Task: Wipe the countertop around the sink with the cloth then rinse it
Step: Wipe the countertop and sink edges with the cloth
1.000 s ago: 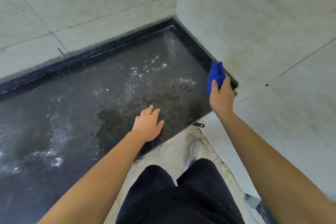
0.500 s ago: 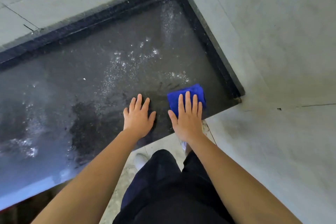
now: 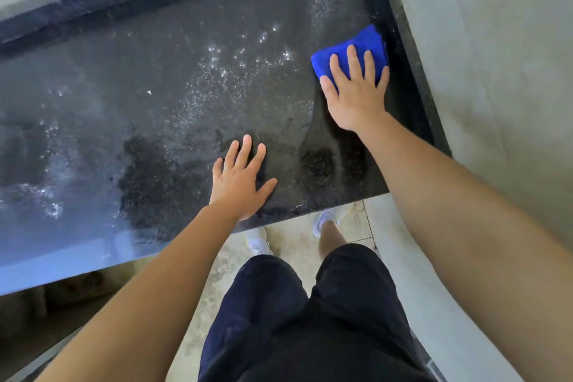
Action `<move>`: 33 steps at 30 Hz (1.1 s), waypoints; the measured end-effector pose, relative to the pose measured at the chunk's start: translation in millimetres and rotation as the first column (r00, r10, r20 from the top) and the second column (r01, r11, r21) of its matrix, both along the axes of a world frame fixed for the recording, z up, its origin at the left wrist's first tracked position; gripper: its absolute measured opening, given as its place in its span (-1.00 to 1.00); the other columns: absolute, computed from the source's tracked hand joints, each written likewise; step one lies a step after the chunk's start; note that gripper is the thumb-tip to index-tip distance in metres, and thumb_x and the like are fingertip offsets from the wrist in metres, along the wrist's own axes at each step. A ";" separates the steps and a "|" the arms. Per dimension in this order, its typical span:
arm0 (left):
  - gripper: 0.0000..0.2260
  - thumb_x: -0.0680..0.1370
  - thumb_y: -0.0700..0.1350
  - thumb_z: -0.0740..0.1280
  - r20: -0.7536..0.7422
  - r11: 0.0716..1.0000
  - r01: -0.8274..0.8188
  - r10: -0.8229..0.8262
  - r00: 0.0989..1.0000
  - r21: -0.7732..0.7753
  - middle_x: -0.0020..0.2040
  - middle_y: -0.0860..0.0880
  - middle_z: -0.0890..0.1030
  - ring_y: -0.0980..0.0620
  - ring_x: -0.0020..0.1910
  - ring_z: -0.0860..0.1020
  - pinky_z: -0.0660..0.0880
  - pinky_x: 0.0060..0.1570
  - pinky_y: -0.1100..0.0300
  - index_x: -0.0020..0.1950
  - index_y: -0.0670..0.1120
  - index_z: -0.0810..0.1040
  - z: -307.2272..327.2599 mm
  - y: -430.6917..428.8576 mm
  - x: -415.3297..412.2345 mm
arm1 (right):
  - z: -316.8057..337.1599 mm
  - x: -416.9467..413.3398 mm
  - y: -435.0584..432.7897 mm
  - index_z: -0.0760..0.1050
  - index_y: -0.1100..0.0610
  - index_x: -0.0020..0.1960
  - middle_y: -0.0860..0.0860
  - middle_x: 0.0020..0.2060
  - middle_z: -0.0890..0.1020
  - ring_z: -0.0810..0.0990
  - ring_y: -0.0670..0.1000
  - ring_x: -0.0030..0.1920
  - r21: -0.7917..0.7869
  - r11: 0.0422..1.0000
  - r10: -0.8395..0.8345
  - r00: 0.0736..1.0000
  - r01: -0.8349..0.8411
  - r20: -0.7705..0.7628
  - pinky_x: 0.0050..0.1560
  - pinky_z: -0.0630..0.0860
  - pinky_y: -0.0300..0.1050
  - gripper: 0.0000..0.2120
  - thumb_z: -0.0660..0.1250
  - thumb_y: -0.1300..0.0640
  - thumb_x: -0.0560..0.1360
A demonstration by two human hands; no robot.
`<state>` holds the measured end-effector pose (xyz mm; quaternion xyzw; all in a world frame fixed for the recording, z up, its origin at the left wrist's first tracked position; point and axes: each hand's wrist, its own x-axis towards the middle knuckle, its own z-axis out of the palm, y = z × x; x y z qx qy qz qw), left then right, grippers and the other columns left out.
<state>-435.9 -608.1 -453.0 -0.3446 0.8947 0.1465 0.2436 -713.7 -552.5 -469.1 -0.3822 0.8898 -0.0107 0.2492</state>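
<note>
Your right hand [image 3: 356, 93] lies flat on the cloth [image 3: 356, 39], fingers straight and slightly spread, the palm pressing it down onto the countertop [image 3: 155, 87] rather than gripping it. The cloth is a vivid blue, plush-looking, folded into a thick squarish pad. Its far edge and left side show beyond your fingertips, and the rest is hidden under the hand. It sits at the countertop's right end, against the dark raised lip [image 3: 412, 96] that borders the pale wall [image 3: 496, 56], and closer to the countertop's back than to its front. Your left hand [image 3: 240, 183] rests palm-down on the bare stone near the countertop's front edge, fingers extended and fanned, holding nothing. It is well apart from the cloth. The countertop is dark speckled stone, wet across most of its width. Bright droplets scatter over its middle and a bluish sheen covers its left part. A smoother, duller band runs from beneath your right wrist toward the front edge. Below that edge you can see the pale tiled floor [image 3: 350, 220], your dark shorts [image 3: 310, 319] and white shoes [image 3: 259, 242].
</note>
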 end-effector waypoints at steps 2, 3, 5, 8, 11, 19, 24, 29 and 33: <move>-0.36 0.63 0.30 0.05 -0.001 1.000 0.024 -0.024 1.000 -0.012 0.65 0.00 -0.14 -0.11 0.62 -0.11 0.05 0.52 -0.15 0.63 0.11 -0.04 1.4 -2.1 2.4 | -2.3 27.6 26.2 0.01 -0.09 0.63 0.01 0.64 -0.08 -0.13 0.19 0.62 -0.024 0.999 0.045 0.998 -0.046 -0.040 0.55 -0.13 0.35 -0.45 -0.18 -0.21 0.68; -0.38 0.63 0.29 0.04 -0.002 0.999 0.034 -0.034 0.999 -0.017 0.65 -0.01 -0.12 -0.11 0.62 -0.09 0.07 0.50 -0.15 0.63 0.11 -0.03 1.7 -3.2 3.4 | -3.3 46.4 43.7 0.05 -0.08 0.63 0.02 0.64 -0.03 -0.08 0.19 0.62 -0.037 0.996 0.078 0.994 -0.080 -0.071 0.55 -0.08 0.35 -0.46 -0.16 -0.20 0.69; -0.40 0.64 0.28 0.04 -0.011 0.998 0.050 -0.051 0.999 -0.032 0.65 -0.03 -0.08 -0.13 0.61 -0.05 0.11 0.45 -0.16 0.63 0.11 0.00 1.0 -5.9 5.6 | -5.9 88.2 80.2 0.15 -0.07 0.61 0.03 0.63 0.09 0.04 0.20 0.61 -0.065 0.990 0.116 0.988 -0.123 -0.102 0.53 0.04 0.36 -0.48 -0.14 -0.17 0.69; -0.42 0.64 0.26 0.05 -0.044 0.994 0.091 -0.094 0.995 -0.058 0.64 -0.06 0.00 -0.17 0.59 0.03 0.17 0.38 -0.20 0.62 0.10 0.06 -2.8 -9.7 9.1 | -8.9 143.7 127.4 0.26 -0.06 0.57 0.05 0.59 0.20 0.13 0.20 0.59 -0.073 0.985 0.148 0.982 -0.157 -0.114 0.50 0.12 0.35 -0.51 -0.07 -0.16 0.70; -0.47 0.67 0.20 0.02 -0.060 0.988 0.136 -0.141 0.988 -0.078 0.64 -0.06 0.03 -0.16 0.57 0.07 0.18 0.36 -0.18 0.62 0.09 0.07 -7.2 -13.8 13.8 | -8.8 171.8 152.5 0.30 -0.06 0.54 0.08 0.57 0.24 0.19 0.20 0.57 -0.043 0.985 0.160 0.975 -0.168 -0.154 0.47 0.18 0.34 -0.52 -0.05 -0.16 0.69; -0.49 0.69 0.11 0.02 -0.102 0.985 0.144 -0.153 0.983 -0.097 0.64 -0.03 0.06 -0.11 0.58 0.10 0.09 0.47 -0.18 0.63 0.02 0.07 -11.0 -18.0 21.1 | -12.2 151.4 122.6 0.19 -0.08 0.59 0.16 0.61 0.10 0.03 0.26 0.60 -0.013 0.972 0.229 0.961 -0.234 -0.154 0.52 0.06 0.36 -0.45 -0.03 -0.25 0.66; -0.50 0.69 0.10 0.00 -0.100 0.988 0.131 -0.139 0.985 -0.083 0.64 -0.03 0.04 -0.12 0.58 0.07 0.06 0.49 -0.21 0.63 0.03 0.06 -12.7 -16.4 20.2 | -7.3 102.2 38.4 -0.01 -0.16 0.62 0.11 0.64 -0.12 -0.14 0.24 0.61 -0.009 0.985 0.169 0.983 -0.170 -0.068 0.55 -0.12 0.34 -0.44 -0.10 -0.27 0.67; -0.49 0.70 0.12 -0.07 -0.067 0.988 0.128 -0.133 0.989 -0.082 0.65 0.00 -0.04 -0.11 0.60 -0.01 0.02 0.52 -0.20 0.64 0.06 -0.03 -15.5 -16.1 20.7 | -4.9 57.8 -57.1 -0.09 -0.19 0.62 0.07 0.62 -0.24 -0.27 0.20 0.61 -0.007 0.994 0.109 0.994 -0.109 0.007 0.54 -0.26 0.30 -0.44 -0.10 -0.25 0.66; -0.49 0.70 0.13 -0.07 -0.058 0.989 0.127 -0.131 0.990 -0.072 0.65 0.01 -0.06 -0.10 0.61 -0.04 0.01 0.53 -0.19 0.64 0.08 -0.05 -14.9 -17.5 19.4 | -5.9 65.3 -65.3 -0.02 -0.16 0.63 0.09 0.63 -0.17 -0.20 0.20 0.62 -0.019 0.994 0.106 0.994 -0.106 -0.017 0.55 -0.20 0.28 -0.45 -0.06 -0.22 0.67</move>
